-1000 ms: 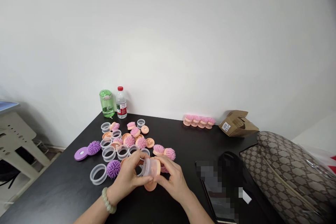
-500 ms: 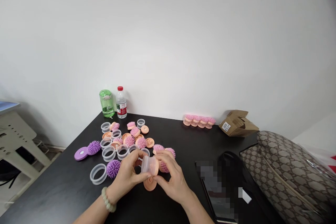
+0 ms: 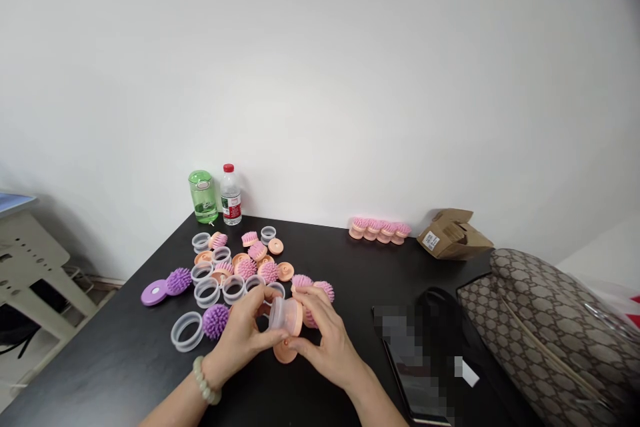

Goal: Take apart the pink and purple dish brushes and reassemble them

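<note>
The left hand [image 3: 245,321] grips a smooth, translucent plastic ring [image 3: 279,315]; the right hand [image 3: 329,341] grips a round peach cap [image 3: 299,317] against it, over the black surface [image 3: 280,400], opening facing left, axis running sideways.

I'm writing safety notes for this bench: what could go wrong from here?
1. The clear ring is pinched by the left hand and the peach piece by the right hand; a loose pinch might let them slip.
2. A loose peach cap shows just below the fingers, so a dip could knock it.
3. The purple bristle ball is close beside the left hand and might roll if bumped.
</note>
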Demonstrator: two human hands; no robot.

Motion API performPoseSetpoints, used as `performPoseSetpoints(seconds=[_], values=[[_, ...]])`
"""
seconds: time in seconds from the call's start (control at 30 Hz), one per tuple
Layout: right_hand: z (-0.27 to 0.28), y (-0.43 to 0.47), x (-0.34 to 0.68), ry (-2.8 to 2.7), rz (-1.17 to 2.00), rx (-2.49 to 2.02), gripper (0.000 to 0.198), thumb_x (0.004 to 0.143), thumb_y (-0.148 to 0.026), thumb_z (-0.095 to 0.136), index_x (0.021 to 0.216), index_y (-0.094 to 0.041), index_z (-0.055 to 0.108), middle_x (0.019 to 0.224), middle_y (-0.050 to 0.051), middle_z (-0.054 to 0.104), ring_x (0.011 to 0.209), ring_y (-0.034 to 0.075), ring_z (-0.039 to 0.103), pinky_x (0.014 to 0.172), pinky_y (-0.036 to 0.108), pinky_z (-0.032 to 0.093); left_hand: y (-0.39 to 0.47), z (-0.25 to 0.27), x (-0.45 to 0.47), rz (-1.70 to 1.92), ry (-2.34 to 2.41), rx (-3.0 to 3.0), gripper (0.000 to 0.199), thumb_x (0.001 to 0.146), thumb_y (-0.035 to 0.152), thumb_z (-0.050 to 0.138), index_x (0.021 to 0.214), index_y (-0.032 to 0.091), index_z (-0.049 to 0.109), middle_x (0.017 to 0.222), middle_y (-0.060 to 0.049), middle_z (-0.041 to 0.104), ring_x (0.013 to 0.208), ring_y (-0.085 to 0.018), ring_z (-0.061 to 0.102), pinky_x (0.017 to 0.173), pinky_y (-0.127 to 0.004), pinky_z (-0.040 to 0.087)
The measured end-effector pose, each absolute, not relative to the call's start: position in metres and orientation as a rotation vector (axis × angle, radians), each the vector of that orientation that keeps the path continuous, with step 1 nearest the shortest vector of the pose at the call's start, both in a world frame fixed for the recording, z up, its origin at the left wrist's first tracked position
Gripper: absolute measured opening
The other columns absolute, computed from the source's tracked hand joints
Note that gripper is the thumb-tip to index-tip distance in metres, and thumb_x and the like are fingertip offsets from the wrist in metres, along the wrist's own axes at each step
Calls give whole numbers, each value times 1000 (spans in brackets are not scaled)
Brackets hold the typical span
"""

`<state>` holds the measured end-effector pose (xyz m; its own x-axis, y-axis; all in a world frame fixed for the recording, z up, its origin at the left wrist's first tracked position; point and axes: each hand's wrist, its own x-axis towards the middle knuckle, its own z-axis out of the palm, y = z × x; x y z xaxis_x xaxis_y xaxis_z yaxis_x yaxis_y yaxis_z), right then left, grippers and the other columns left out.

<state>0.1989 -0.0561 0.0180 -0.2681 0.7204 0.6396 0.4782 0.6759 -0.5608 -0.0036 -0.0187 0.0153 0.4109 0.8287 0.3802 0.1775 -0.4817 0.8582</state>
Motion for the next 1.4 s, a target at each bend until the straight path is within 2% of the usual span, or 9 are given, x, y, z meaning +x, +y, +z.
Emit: performPoseSetpoints(seconds=[0.27,0.43,0.57,0.8,1.0,1.07,1.23,1.33,1.4], values=[[24,-59,196,-1916,290,-893,37,89,-37,68,122,-24,57,108,9,66,111,29,59,97,46,51,-19,20,-1,1114,919,1962,43,80,60,67,92,19,59,83,-2,60,72,-18,55,65,-28,46],[21,-61,195,-1963,224,-877,38,88,-17,61,124,-22,51,116,12,58,111,28,57,91,45,54,-21,18,0,1113,954,1988,37,83,55,66,89,19,57,78,0,57,68,-16,50,61,-26,41],[17,-62,197,-1979,86,-793,48,83,-4,52,127,-21,46,115,12,54,110,27,56,90,44,54,-20,17,-5,1145,974,1904,31,93,50,53,88,19,54,75,1,53,64,-15,46,58,-25,39],[18,-48,233,-1509,181,-1082,32,85,-15,60,114,-24,50,120,11,52,111,25,60,93,45,53,-18,30,-13,1216,948,2135,26,91,42,56,103,19,54,89,-4,59,77,-20,55,68,-31,45],[13,-39,301,-1481,490,-1306,22,79,-26,66,97,-23,52,113,8,58,103,23,64,90,39,57,-33,33,-1,891,665,2603,40,85,37,65,121,20,57,106,-11,63,96,-28,57,86,-42,47],[13,-40,311,-1576,533,-1417,14,77,-23,64,83,-23,52,108,6,60,97,22,65,87,39,56,-37,30,4,805,593,2672,45,85,35,67,126,20,54,112,-12,65,103,-29,57,92,-45,45],[9,-40,304,-1835,608,-1595,18,67,-9,59,67,-23,46,93,2,64,80,18,63,78,34,52,-38,19,11,660,567,2762,48,80,26,69,126,21,54,114,-10,67,111,-30,56,100,-48,41],[1,-39,295,-1887,619,-1621,19,63,-5,58,67,-22,51,87,0,64,81,19,62,77,33,51,-37,19,10,582,601,2795,57,77,26,73,130,22,53,122,-10,64,116,-31,53,104,-50,38],[-3,-38,290,-1885,618,-1637,26,62,-5,62,81,-23,60,96,1,65,90,22,62,81,35,51,-36,21,9,538,625,2823,68,75,31,79,135,23,50,130,-11,61,121,-34,50,104,-52,38]])
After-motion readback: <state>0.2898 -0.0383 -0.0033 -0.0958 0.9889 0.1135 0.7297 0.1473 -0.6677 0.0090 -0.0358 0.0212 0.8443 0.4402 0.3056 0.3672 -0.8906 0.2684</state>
